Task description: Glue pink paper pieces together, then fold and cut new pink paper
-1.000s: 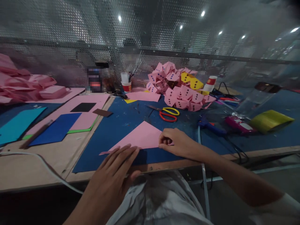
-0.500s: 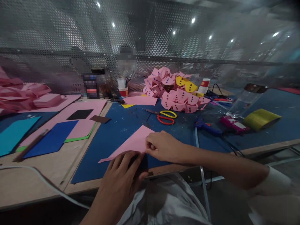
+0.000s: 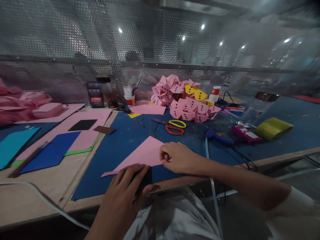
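since the earlier frame, the right hand (image 3: pixel 181 158) has shifted rightward along the near edge of the pink sheet (image 3: pixel 143 151). the left hand (image 3: pixel 125 190) holds nearly the same place on the sheet.

position: the sheet lies flat on the blue mat (image 3: pixel 93 175), close to its near edge, apex pointing away, a narrow tab projecting at its left end.

grip: the left hand clasps nothing; its fingertips lie extended along the near edge. the right hand is curled, knuckles up, at the sheet's right portion. whether it pinches the sheet or only presses on it cannot be told.

caution: the near edge may crease crooked if the left hand's pressure slackens and the sheet pivots. the sheet may wrinkle if the right hand drags instead of sliding.

count, near to far:
- hands: two.
- sheet under the hands: one.
- blue card (image 3: pixel 52 151): one.
- turquoise card (image 3: pixel 18 146): one.
- glue gun (image 3: pixel 221 137): one.
- tape roll (image 3: pixel 273 128): one.
- brown card (image 3: pixel 104 129): one.
- black card (image 3: pixel 83 125): one.
- scissors (image 3: pixel 168 123): one pair.
- clear jar (image 3: pixel 257 108): one, at right.
- dotted pieces (image 3: pixel 175 95): one heap; individual pieces overlap and cannot be counted.
- red-and-white cups (image 3: pixel 129 100): two, one on either side of the heap.
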